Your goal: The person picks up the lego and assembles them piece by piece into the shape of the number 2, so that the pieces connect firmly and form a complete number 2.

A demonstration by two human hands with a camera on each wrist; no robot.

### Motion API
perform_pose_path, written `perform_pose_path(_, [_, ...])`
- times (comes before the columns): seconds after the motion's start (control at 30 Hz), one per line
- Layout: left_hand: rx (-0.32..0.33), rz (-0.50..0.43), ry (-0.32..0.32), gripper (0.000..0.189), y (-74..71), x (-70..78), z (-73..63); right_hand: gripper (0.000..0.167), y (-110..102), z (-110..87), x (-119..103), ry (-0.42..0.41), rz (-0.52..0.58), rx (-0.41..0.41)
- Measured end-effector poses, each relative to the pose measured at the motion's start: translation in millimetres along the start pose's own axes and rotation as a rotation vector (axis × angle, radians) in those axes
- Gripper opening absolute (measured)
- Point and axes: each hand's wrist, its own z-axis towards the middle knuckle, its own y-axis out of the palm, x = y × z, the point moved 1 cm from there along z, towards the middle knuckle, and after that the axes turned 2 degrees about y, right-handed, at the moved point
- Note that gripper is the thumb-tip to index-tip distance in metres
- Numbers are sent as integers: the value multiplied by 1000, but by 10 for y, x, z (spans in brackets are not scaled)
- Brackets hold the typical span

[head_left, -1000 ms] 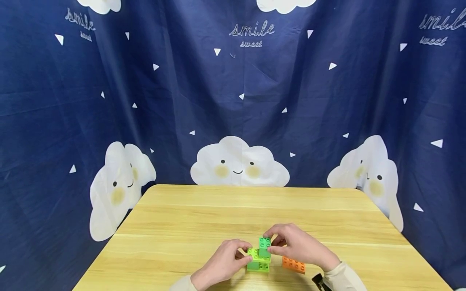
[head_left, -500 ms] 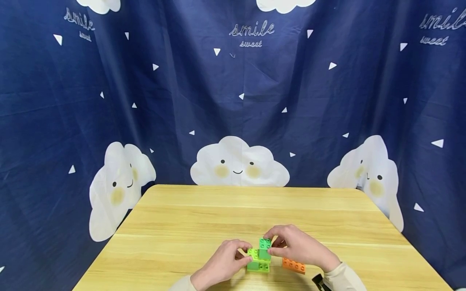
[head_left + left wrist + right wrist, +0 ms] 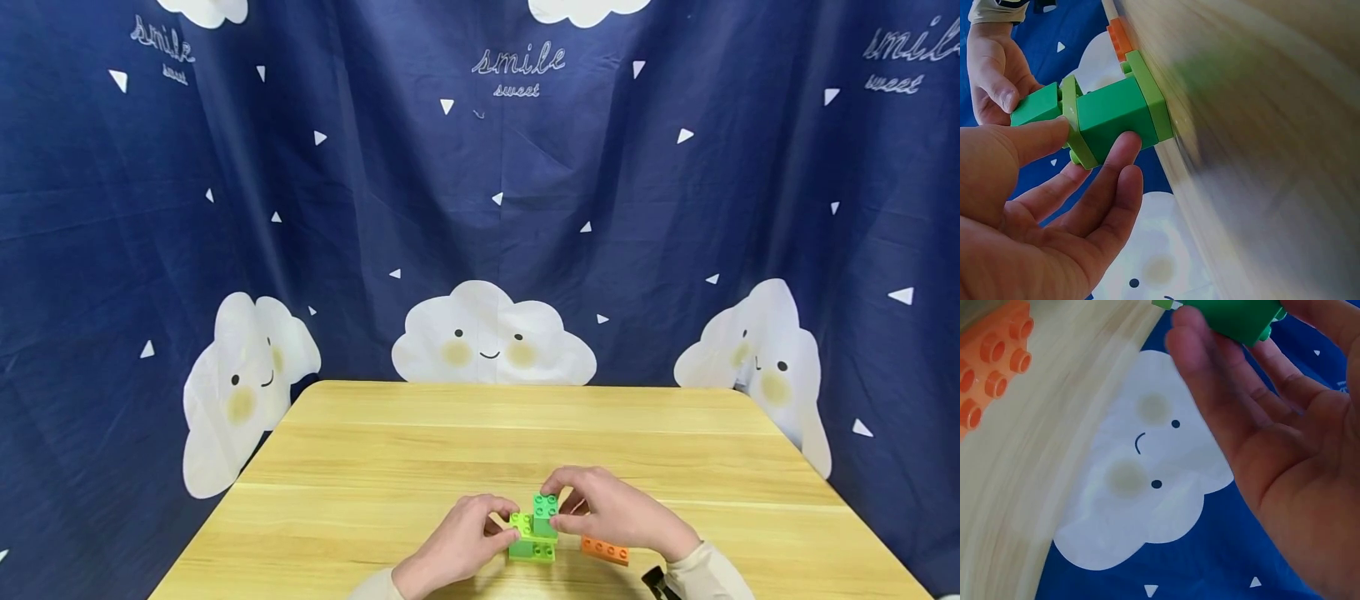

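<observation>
My left hand (image 3: 467,537) grips the side of a small stack of toy building bricks. In the left wrist view, the stack has a lime base plate (image 3: 1152,100), a green block (image 3: 1113,112) and an upper lime plate (image 3: 1077,134). Its thumb lies by the upper plate, with curled fingers along the green block. From the other side, my right hand (image 3: 611,515) pinches a second green block (image 3: 545,523) between thumb and fingers. This block stands on the right half of the upper plate; whether it is fully pressed on, I cannot tell.
An orange studded brick (image 3: 604,550) lies on the wooden table (image 3: 420,467) just right of the stack, partly under the right hand. A dark blue curtain (image 3: 360,208) with white clouds hangs behind the table.
The right hand and its green block have come down slightly onto the upper lime plate. The left hand and the rest of the stack have stayed in place.
</observation>
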Motion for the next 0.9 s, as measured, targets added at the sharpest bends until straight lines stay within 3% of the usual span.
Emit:
perform_pose_path(0.13, [-1,6,0,29,-1,8,0,20,25,-13,18,-12,58,-24])
perform_pose_path(0.9, [-1,-58,-12,25,9,9,7,20,60,-14,116,-31,147,-72])
